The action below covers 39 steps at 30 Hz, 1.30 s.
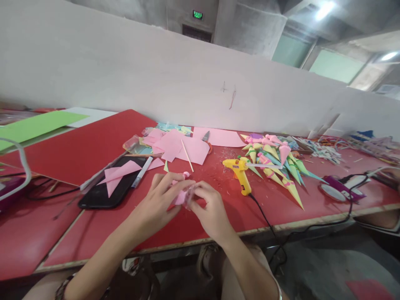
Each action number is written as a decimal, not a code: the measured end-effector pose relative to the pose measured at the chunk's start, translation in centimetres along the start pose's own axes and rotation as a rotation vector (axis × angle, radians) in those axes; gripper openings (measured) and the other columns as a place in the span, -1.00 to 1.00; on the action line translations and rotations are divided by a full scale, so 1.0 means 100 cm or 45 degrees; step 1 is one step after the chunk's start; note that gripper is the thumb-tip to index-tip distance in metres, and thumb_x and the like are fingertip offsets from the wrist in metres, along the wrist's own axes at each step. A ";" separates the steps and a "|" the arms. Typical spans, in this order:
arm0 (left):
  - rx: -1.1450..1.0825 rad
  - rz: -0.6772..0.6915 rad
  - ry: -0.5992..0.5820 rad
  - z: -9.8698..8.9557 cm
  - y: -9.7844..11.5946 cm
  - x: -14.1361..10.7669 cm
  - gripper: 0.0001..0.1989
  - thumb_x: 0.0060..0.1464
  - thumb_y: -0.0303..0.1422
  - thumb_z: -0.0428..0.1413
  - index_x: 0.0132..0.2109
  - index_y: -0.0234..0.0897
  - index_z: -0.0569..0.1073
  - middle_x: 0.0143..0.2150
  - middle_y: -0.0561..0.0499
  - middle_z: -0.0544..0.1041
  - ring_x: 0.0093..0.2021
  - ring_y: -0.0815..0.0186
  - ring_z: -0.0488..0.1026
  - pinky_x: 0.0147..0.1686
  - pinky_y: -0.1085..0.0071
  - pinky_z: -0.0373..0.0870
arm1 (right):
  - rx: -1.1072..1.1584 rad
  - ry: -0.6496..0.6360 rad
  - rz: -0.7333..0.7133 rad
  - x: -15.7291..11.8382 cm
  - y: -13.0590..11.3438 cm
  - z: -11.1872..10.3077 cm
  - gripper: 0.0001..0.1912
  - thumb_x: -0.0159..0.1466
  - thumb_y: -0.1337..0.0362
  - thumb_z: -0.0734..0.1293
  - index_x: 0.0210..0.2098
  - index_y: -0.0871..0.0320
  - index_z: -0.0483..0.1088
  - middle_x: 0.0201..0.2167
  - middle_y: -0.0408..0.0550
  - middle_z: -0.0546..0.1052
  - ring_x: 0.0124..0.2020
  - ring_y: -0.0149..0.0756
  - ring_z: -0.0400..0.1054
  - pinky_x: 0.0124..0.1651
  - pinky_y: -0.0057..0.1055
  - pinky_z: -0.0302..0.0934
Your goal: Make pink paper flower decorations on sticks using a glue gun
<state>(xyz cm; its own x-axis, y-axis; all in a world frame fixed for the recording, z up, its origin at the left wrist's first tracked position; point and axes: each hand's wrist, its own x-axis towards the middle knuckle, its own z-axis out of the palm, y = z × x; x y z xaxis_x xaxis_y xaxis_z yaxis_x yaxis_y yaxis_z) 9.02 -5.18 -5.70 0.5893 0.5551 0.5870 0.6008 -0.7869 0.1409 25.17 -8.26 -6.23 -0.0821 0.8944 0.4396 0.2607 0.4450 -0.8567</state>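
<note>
Near the table's front edge, my left hand is closed around a small pink paper piece. A pink ball-like tip shows above its fingers. My right hand pinches a crumpled, see-through pinkish strip against the right side of that piece. The fingers hide part of both, and I cannot tell whether they are joined. Right of my hands, a yellow hot glue gun lies with a clear glue stick in its back. Beyond the hands is a thin wooden stick.
Several small paper cones lie piled beyond the glue gun. Left are a black tray with pink paper scraps and a white marker. Orange-handled scissors rest by pink sheets. A black cord crosses the front edge.
</note>
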 end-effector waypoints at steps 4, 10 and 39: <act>-0.004 0.004 -0.007 -0.002 0.002 0.002 -0.62 0.08 -0.57 -0.04 0.03 -0.17 0.33 -0.10 -0.07 0.34 -0.13 0.19 0.24 -0.17 0.33 0.27 | 0.070 0.050 -0.059 -0.002 0.001 0.002 -0.84 0.12 0.49 0.25 -0.50 0.14 0.40 -0.40 -0.13 0.39 -0.30 -0.34 0.32 -0.21 -0.47 0.20; -0.042 -0.004 -0.046 0.002 -0.002 -0.003 -0.62 0.11 -0.50 0.01 0.08 -0.14 0.29 -0.06 -0.07 0.32 -0.14 0.19 0.21 -0.17 0.33 0.29 | 0.151 0.006 -0.043 -0.004 0.002 0.005 -0.89 0.15 0.41 0.29 -0.42 0.16 0.46 -0.38 -0.10 0.40 -0.28 -0.32 0.34 -0.19 -0.46 0.21; 0.087 -0.421 0.177 -0.008 -0.041 -0.002 -0.45 0.13 -0.27 -0.08 0.23 -0.29 -0.01 -0.01 -0.18 0.28 0.03 0.06 0.24 0.04 0.03 0.24 | 0.669 0.407 0.339 0.002 0.002 0.007 -0.81 0.13 0.24 0.33 -0.31 0.15 0.54 -0.45 -0.11 0.57 -0.42 -0.40 0.41 -0.28 -0.45 0.34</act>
<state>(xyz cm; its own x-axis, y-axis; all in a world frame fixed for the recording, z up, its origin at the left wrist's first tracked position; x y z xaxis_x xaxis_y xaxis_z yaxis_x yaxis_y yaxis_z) 6.01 -2.30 -5.73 0.2814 0.7307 0.6220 0.7840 -0.5488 0.2900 24.52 -7.98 -6.48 0.2304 0.9555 0.1841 -0.2771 0.2458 -0.9289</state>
